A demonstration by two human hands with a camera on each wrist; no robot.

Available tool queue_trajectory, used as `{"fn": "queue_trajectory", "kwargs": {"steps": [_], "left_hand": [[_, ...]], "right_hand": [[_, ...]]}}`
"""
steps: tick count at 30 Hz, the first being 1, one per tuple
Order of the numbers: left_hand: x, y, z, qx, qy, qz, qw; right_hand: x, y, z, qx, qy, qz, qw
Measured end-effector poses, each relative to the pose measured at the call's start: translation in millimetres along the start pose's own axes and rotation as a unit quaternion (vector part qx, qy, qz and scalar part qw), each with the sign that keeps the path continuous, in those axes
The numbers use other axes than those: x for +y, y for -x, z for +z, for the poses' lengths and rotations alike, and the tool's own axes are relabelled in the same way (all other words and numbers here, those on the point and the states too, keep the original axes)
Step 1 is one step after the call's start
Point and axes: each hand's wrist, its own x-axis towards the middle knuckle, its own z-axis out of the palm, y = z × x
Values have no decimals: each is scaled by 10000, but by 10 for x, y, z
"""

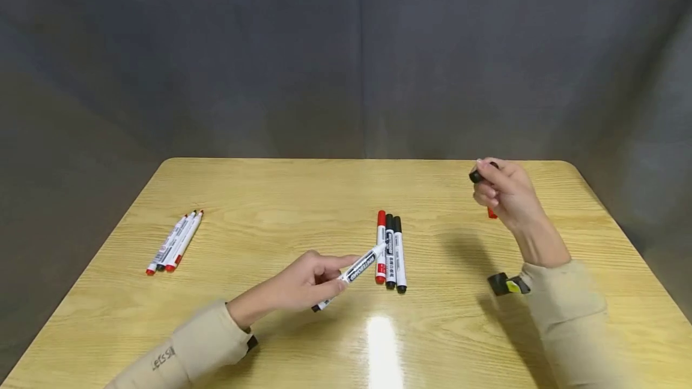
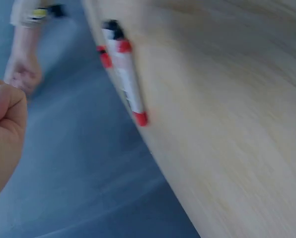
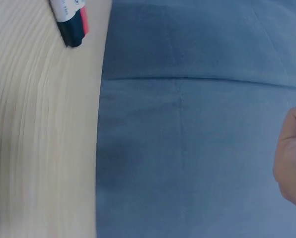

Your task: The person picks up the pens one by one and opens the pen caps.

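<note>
My left hand [image 1: 297, 284] pinches a white whiteboard marker [image 1: 361, 266] between thumb and fingers. The marker's bare white tip end points up and right, overlapping the row of markers in the head view; its black end sticks out below the hand. Raised over the right of the table, my right hand [image 1: 510, 197] grips a black marker cap [image 1: 476, 176], partly hidden by the fingers. Only the curled edge of the right hand [image 3: 293, 161] shows in the right wrist view. In the left wrist view the left hand [image 2: 6, 124] appears at the left edge, the held marker out of frame.
Side by side mid-table lie a red capped marker [image 1: 381, 248] and two black capped markers [image 1: 400, 257]. At the left, several uncapped white markers [image 1: 174, 245] lie together. A red cap [image 1: 492, 213] is partly behind the right hand. A dark curtain [image 1: 362, 65] hangs beyond the wooden table [image 1: 270, 197].
</note>
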Motion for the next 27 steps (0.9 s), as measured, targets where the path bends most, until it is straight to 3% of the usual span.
{"fn": "queue_trajectory", "kwargs": {"steps": [2, 6, 10, 14, 19, 27], "left_hand": [[-28, 54, -25, 44, -121, -163, 9998], [-44, 138, -92, 192, -274, -140, 9993], [-69, 235, -168, 419, -492, 88, 9979], [-82, 374, -299, 918, -841, 354, 9916], [-78, 555, -479, 1552, -1191, 522, 9793], [-97, 760, -636, 2025, -1498, 525, 9663]], "right_hand": [[-97, 59, -38, -10, 429, 110, 9990], [-161, 128, -70, -87, 981, 456, 9941], [-187, 198, -123, 115, 913, 540, 9943], [-232, 252, -197, 276, 718, 369, 9964], [-306, 314, -303, 63, 447, 329, 9984], [-398, 401, -451, -358, 455, 274, 9979]]}}
